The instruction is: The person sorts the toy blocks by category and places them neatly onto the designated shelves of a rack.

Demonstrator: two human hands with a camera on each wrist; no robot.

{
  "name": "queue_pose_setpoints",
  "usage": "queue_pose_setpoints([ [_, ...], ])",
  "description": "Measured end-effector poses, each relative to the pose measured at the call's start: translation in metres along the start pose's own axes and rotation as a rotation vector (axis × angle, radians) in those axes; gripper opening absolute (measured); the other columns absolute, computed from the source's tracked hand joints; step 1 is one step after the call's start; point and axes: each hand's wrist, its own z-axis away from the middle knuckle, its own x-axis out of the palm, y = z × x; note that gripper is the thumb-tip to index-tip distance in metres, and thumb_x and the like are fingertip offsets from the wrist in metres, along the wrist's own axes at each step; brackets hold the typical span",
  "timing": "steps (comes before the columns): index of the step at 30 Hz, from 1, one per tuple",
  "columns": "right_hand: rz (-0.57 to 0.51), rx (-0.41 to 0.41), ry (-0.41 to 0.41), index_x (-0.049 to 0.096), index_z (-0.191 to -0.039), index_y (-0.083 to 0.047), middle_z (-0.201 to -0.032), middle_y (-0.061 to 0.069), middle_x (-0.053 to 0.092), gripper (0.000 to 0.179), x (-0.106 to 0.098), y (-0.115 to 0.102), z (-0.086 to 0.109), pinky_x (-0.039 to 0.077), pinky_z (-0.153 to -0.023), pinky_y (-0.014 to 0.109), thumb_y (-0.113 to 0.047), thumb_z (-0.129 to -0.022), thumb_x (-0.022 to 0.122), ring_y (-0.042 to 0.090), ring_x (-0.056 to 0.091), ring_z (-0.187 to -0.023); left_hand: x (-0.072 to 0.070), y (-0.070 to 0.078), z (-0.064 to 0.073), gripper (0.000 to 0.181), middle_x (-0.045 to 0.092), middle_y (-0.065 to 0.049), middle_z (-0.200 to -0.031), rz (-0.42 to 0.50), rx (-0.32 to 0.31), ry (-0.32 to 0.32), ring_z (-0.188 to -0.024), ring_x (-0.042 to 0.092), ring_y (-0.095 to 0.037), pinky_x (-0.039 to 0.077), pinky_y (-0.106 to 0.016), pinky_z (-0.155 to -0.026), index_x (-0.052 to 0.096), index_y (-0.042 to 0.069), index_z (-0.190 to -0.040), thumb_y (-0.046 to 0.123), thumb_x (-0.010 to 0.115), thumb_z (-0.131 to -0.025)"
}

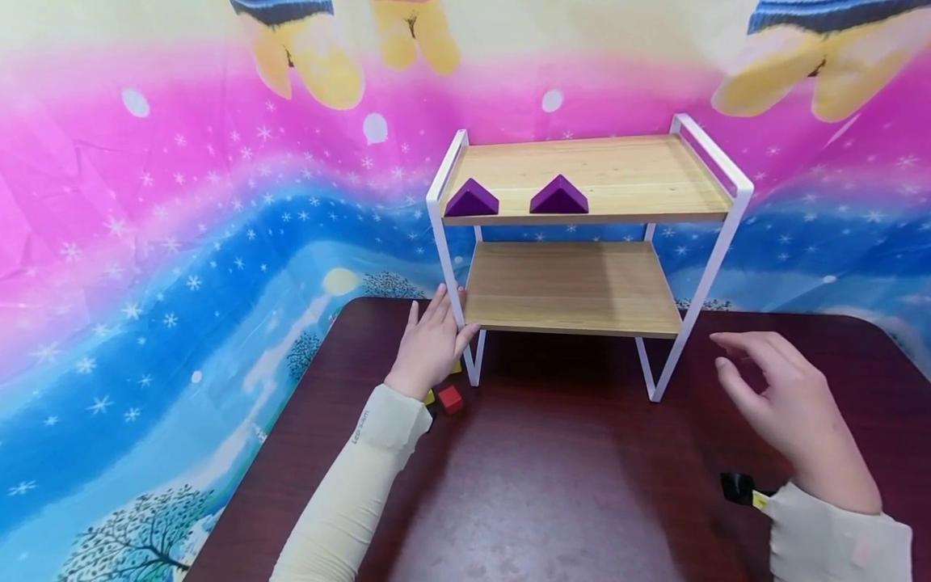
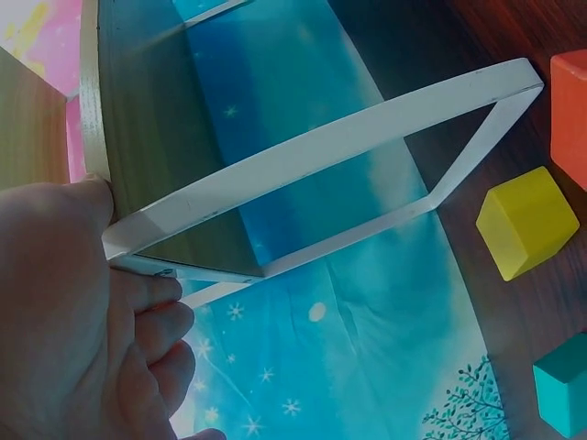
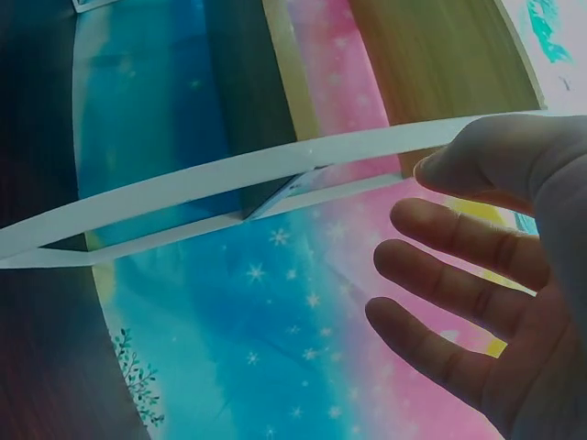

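Observation:
A two-tier shelf (image 1: 575,287) with wooden boards and a white frame stands upright on the table. My left hand (image 1: 429,347) holds its left front leg (image 2: 303,151) near the lower board, thumb across the front and fingers along the outer side. My right hand (image 1: 789,396) hovers to the right of the shelf with loosely bent fingers and nothing in them; the right wrist view shows the fingers (image 3: 449,275) spread beside the white side frame (image 3: 183,191). Two purple triangular blocks, a left one (image 1: 473,199) and a right one (image 1: 559,196), sit along the top board's front edge.
On the table left of the shelf lie a red block (image 1: 450,399), a yellow block (image 2: 527,223) and a teal block (image 2: 564,385), partly hidden by the left arm in the head view. A patterned cloth (image 1: 218,242) hangs behind the dark table (image 1: 553,485).

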Motion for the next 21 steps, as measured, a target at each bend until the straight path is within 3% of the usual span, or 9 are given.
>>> queue_pose_setpoints([
  [6, 0.002, 0.029, -0.009, 0.063, -0.118, -0.007, -0.107, 0.011, 0.059, 0.034, 0.001, 0.007, 0.004, 0.019, -0.083, -0.004, -0.003, -0.084, 0.065, 0.017, 0.045, -0.096, -0.001, -0.001, -0.001, 0.067, 0.013, 0.0, -0.156, 0.009, -0.006, 0.001, -0.143, 0.001, -0.016, -0.001, -0.051, -0.112, 0.016, 0.018, -0.151, 0.054, 0.03, -0.097],
  [11, 0.005, 0.086, -0.053, 0.061, -0.119, -0.007, -0.111, 0.014, 0.057, 0.033, 0.001, 0.013, 0.005, 0.016, -0.084, -0.004, -0.006, -0.086, 0.064, 0.028, 0.049, -0.101, -0.001, -0.001, -0.001, 0.067, 0.012, 0.0, -0.156, 0.025, -0.009, 0.008, -0.143, -0.002, -0.015, -0.001, -0.05, -0.112, 0.015, 0.018, -0.151, 0.055, 0.029, -0.097],
  [12, 0.008, 0.102, -0.065, 0.061, -0.12, -0.007, -0.113, 0.015, 0.057, 0.033, 0.0, 0.014, 0.006, 0.02, -0.091, 0.0, -0.007, -0.087, 0.064, 0.031, 0.049, -0.103, -0.001, -0.001, -0.001, 0.067, 0.012, 0.0, -0.156, 0.029, -0.007, 0.011, -0.143, -0.001, -0.015, -0.001, -0.05, -0.112, 0.016, 0.018, -0.151, 0.055, 0.029, -0.097],
  [14, 0.014, 0.137, -0.089, 0.059, -0.121, -0.006, -0.115, 0.018, 0.055, 0.033, -0.001, 0.017, 0.008, 0.032, -0.103, 0.019, -0.008, -0.088, 0.063, 0.035, 0.048, -0.106, 0.0, -0.001, -0.001, 0.068, 0.013, -0.001, -0.156, 0.034, -0.006, 0.009, -0.143, 0.0, -0.016, 0.0, -0.051, -0.112, 0.015, 0.018, -0.151, 0.055, 0.029, -0.097],
  [16, 0.031, 0.175, -0.113, 0.058, -0.123, -0.006, -0.118, 0.018, 0.053, 0.034, -0.003, 0.019, 0.01, 0.038, -0.102, 0.041, -0.011, -0.09, 0.061, 0.036, 0.047, -0.107, 0.001, -0.001, 0.0, 0.068, 0.013, -0.001, -0.156, 0.035, -0.005, 0.005, -0.143, 0.002, -0.018, 0.0, -0.051, -0.112, 0.015, 0.018, -0.151, 0.055, 0.029, -0.097],
  [18, 0.044, 0.203, -0.125, 0.057, -0.124, -0.005, -0.12, 0.02, 0.052, 0.033, -0.004, 0.023, 0.012, 0.036, -0.091, 0.061, -0.011, -0.092, 0.059, 0.039, 0.045, -0.109, 0.001, 0.0, 0.0, 0.067, 0.013, -0.001, -0.156, 0.038, -0.006, -0.003, -0.144, 0.003, -0.018, 0.0, -0.051, -0.112, 0.015, 0.018, -0.151, 0.055, 0.029, -0.097],
  [21, 0.078, 0.24, -0.131, 0.056, -0.125, -0.003, -0.122, 0.023, 0.05, 0.032, -0.006, 0.029, 0.012, 0.036, -0.09, 0.064, -0.012, -0.094, 0.054, 0.042, 0.044, -0.11, 0.001, 0.0, -0.001, 0.067, 0.012, 0.0, -0.156, 0.038, -0.007, -0.004, -0.143, 0.0, -0.016, -0.001, -0.051, -0.111, 0.015, 0.018, -0.151, 0.053, 0.031, -0.097],
])
